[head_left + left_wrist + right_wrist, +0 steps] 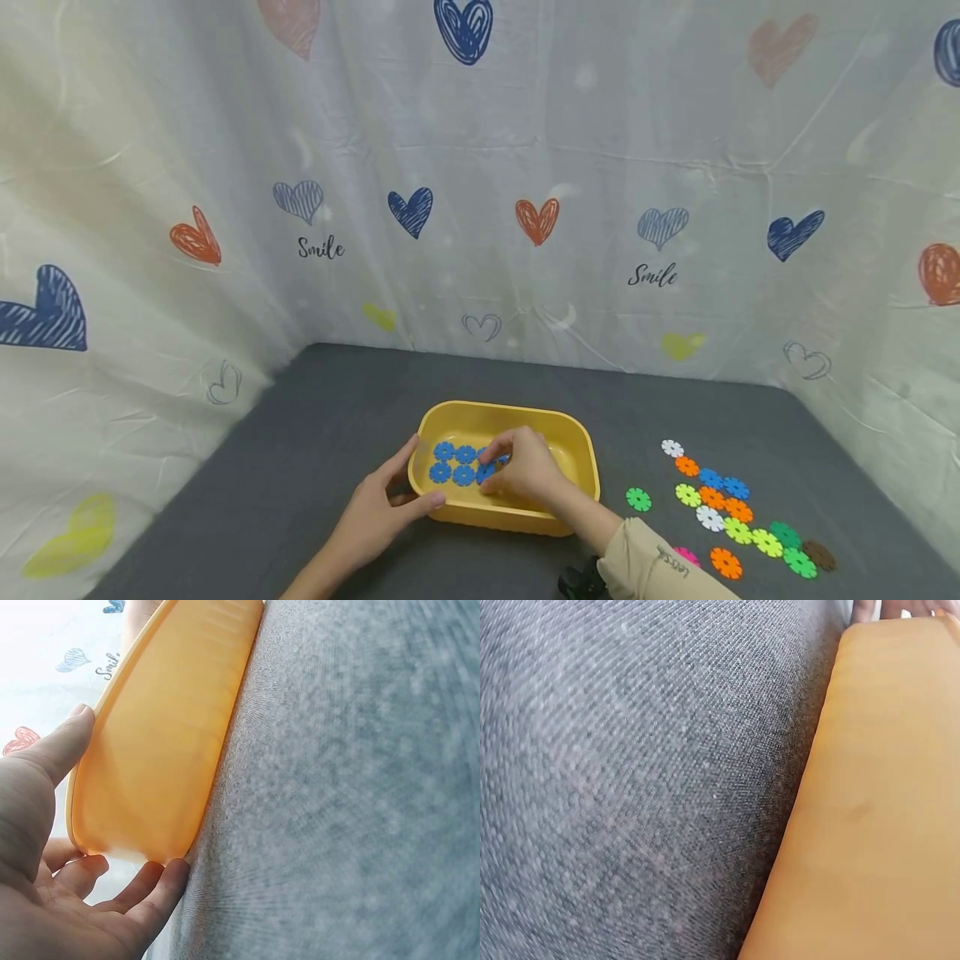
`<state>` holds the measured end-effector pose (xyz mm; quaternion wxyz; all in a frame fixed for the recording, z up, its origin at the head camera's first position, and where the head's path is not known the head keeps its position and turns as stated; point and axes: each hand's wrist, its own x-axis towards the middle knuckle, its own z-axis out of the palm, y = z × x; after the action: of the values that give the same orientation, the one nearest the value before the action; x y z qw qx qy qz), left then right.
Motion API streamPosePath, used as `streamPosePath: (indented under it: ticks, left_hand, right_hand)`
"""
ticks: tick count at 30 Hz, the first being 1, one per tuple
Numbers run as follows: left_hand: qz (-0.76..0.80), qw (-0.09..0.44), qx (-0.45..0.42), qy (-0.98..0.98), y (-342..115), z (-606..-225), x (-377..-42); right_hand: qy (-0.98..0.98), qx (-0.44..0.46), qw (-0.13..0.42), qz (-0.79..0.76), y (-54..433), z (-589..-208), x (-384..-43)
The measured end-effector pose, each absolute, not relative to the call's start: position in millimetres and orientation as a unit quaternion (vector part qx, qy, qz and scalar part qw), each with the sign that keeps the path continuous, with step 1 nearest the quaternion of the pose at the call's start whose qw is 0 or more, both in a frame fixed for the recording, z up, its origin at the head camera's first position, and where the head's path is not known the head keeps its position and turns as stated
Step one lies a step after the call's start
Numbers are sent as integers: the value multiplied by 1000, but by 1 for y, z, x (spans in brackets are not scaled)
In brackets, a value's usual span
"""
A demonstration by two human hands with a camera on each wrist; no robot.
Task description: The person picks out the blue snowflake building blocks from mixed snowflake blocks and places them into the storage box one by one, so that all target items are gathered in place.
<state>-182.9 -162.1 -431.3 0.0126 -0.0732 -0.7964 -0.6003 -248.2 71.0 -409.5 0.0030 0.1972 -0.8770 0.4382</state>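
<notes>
A yellow plastic basin (577, 442) with rounded corners sits on the grey cloth. My left hand (371, 508) holds its left end, thumb on the near rim and fingers against the end wall, as the left wrist view shows of the basin wall (150, 750). Inside, several blue notched interlocking discs (464, 476) lie flat in two rows at the left. My right hand (525, 467) reaches in over the near wall. Its thumb and index finger pinch the edges of a blue disc (486, 473) at the right end of the near row. Part of the far row is hidden behind that hand.
To the right of the basin, loose discs lie on the cloth: a lone green disc (638, 499), an orange disc (726, 563), a brown disc (819, 555) and several others. A pink disc (686, 556) is partly covered by the right sleeve (652, 558). A heart-printed curtain (480, 275) hangs behind.
</notes>
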Motion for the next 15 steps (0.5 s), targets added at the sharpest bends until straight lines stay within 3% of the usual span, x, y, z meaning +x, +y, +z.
streamPosePath:
  ticks: [15]
  left_hand:
    - [-600, 20, -69, -797, -161, -431, -184]
  right_hand:
    - [-860, 191, -19, 472, 72, -412, -250]
